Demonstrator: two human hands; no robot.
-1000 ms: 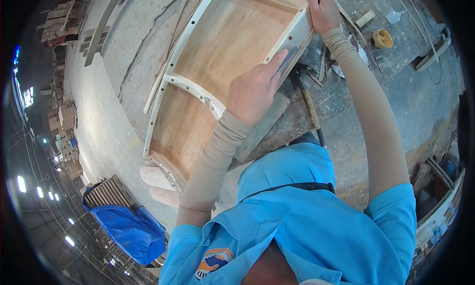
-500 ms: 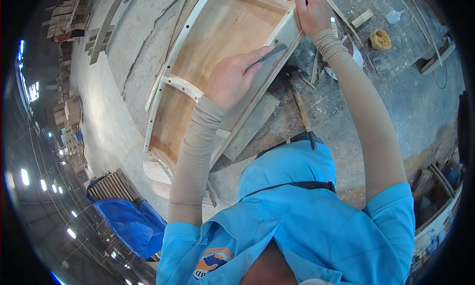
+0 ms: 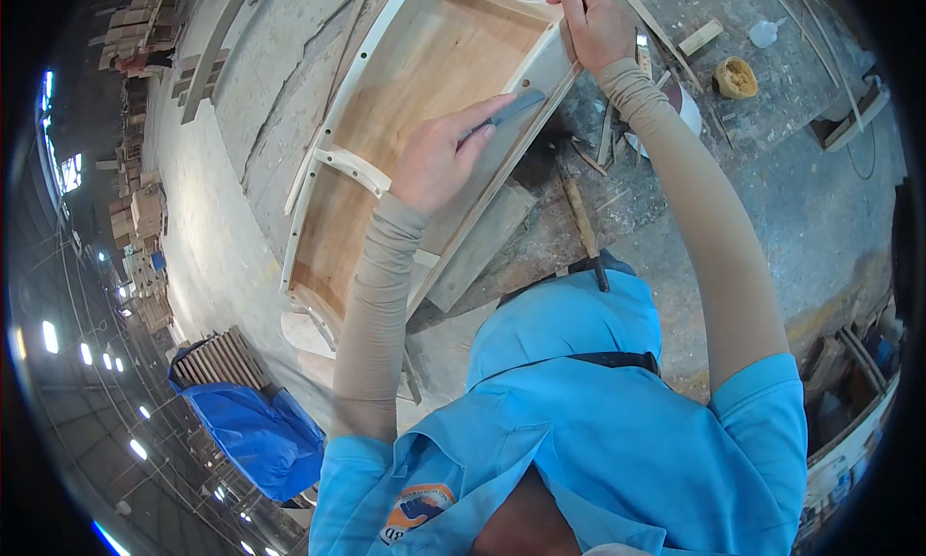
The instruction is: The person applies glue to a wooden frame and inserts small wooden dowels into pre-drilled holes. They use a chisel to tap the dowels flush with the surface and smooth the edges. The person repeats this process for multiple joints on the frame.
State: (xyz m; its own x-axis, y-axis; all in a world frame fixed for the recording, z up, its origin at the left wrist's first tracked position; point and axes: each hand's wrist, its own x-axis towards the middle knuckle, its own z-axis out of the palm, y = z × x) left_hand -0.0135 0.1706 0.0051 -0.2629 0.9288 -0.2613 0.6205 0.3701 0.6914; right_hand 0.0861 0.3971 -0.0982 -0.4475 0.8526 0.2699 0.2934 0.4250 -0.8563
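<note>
A curved wooden frame [image 3: 355, 72] with a plywood panel and pale, screw-dotted edges lies slanted before me. My left hand [image 3: 442, 159] is closed round a flat grey strip [image 3: 518, 106], perhaps folded sandpaper or a file; which, I cannot tell. The strip lies along the frame's right-hand side, close to its top edge. At the far right corner, my right hand [image 3: 598, 27] grips the frame, its fingers bent over the rim. A crosspiece [image 3: 355, 170] passes beside my left wrist.
Right of the frame, a wooden-handled tool [image 3: 580, 214] lies near my lap. Beyond my right forearm are a tub of yellowish paste [image 3: 736, 78], a small wood block [image 3: 701, 37] and a white plastic bottle [image 3: 765, 33]. A blue cover [image 3: 256, 435] drapes over slats at lower left.
My left hand has slid a little back toward me and left along the frame's side with the grey strip. My right hand still grips the corner, shifted slightly left in view.
</note>
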